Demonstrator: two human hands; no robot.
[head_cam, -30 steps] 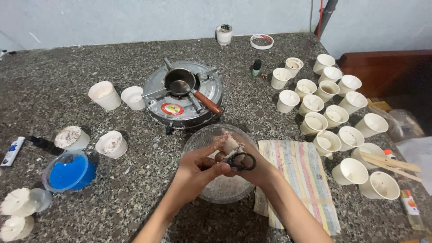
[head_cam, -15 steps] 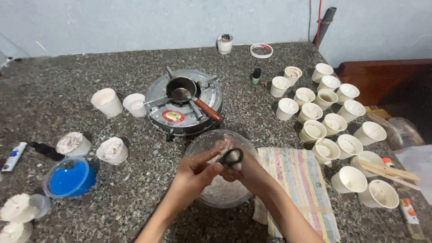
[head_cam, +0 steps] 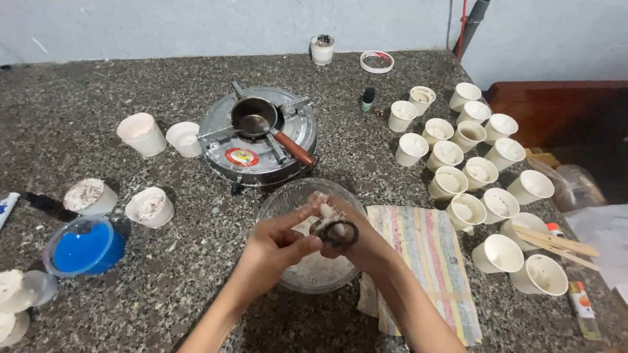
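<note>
A: What are the hands doing?

B: Both meet over a clear glass bowl (head_cam: 307, 278) at near centre of a speckled stone counter (head_cam: 78, 85). Right hand (head_cam: 356, 238) has fingers through black scissors (head_cam: 337, 233), closed on the handles. Left hand (head_cam: 275, 248) is pinched on a small whitish lump (head_cam: 322, 208), held right against the scissors. Hands touch each other, w/ the bowl directly under them; pale stuff sits in the bowl.

A: What's around them?

B: Just beyond the bowl, a round metal stove (head_cam: 258, 140) w/ a small pot (head_cam: 254, 117) on top, its brown handle pointing right; a round red-and-yellow sticker is on the stove's near side. Right of the bowl, a striped cloth (head_cam: 428, 261). Far right, many white paper cups (head_cam: 471, 170) in rough rows, approx. all part-filled w/ something pale.

A: Any packages or labels?

B: Near left, a blue-lidded round tub (head_cam: 85, 247). At far edge, a red-and-white tape roll (head_cam: 377, 61). Near right, a small orange-and-white lighter-shaped item (head_cam: 582, 307), print too small to tell. Wooden sticks (head_cam: 556, 240) lie over the cups there.
</note>
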